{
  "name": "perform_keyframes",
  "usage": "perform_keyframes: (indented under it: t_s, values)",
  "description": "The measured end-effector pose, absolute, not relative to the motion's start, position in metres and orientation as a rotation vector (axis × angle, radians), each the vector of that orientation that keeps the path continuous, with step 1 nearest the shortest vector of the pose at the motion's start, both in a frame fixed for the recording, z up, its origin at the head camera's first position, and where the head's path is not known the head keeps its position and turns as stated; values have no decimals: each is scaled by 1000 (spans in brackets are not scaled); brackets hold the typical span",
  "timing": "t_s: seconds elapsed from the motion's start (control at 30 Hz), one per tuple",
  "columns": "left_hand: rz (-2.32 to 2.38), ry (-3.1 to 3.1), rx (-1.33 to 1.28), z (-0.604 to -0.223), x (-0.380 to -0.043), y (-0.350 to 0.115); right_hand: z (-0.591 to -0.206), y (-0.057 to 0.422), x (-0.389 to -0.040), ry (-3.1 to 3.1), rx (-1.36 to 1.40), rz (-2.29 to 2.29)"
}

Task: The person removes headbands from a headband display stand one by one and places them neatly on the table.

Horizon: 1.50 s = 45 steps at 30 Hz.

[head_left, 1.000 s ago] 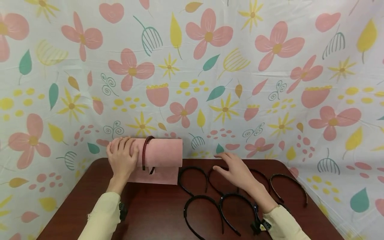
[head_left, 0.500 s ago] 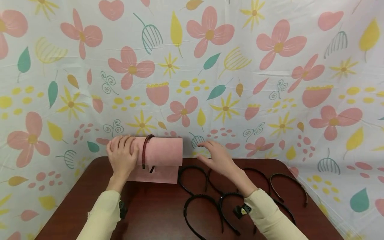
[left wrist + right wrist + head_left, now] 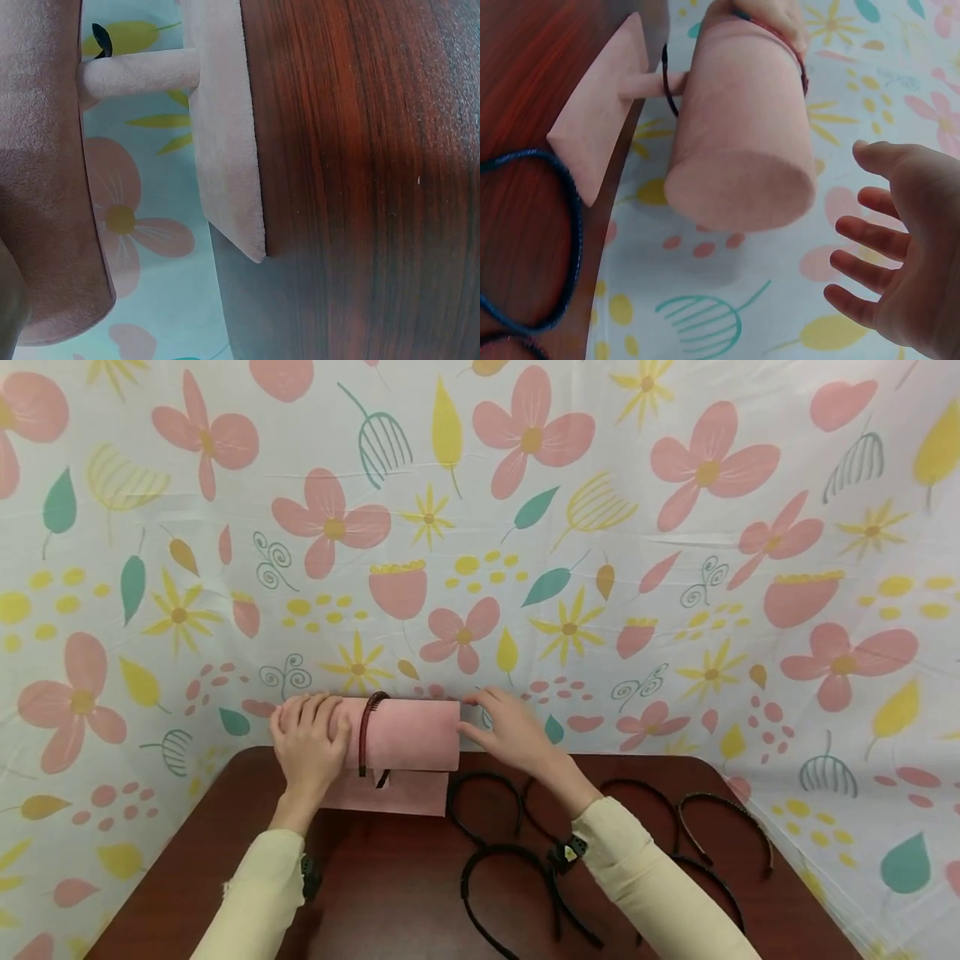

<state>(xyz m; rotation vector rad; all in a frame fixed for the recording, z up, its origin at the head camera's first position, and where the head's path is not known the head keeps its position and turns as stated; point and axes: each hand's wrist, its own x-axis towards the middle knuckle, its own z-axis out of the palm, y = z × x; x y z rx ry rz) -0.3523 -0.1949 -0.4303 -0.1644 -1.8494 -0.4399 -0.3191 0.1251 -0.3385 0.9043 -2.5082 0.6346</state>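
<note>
A pink plush headband stand [image 3: 416, 735], a thick roll on a short post and flat base [image 3: 416, 795], stands at the table's back left. Round the roll loops a dark red headband [image 3: 363, 735] with comb teeth. My left hand [image 3: 309, 747] grips the roll's left end, fingers bent over the top. At the right end is my right hand [image 3: 513, 735]; in the right wrist view this hand [image 3: 907, 240] is apart from the roll's flat end [image 3: 739, 191], fingers spread and holding nothing. The left wrist view shows the post [image 3: 142, 73] joining roll and base.
Several dark headbands lie on the brown table [image 3: 390, 877] to the right, among them a black one [image 3: 465, 893] in front and a brownish one [image 3: 723, 802] at far right. The right forearm passes over some. Behind the table hangs a flowered cloth [image 3: 480, 543].
My right hand has moved left from above the headbands to the roll's right end. The left hand keeps its grip, and the stand and red headband stay in place.
</note>
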Motion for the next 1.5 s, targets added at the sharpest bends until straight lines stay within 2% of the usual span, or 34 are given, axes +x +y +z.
perform_keyframes:
  t_s: [0.57, 1.17, 1.5]
  values:
    - [-414, -1857, -162, -429, -352, -197, -319, 55, -333, -2597, 912, 584]
    - [-384, -1865, -151, -427, -350, -198, -321, 2, -341, -2723, 888, 330]
    - [-380, -1873, -158, -432, -354, -196, -333, -10, -346, -2798, 808, 160]
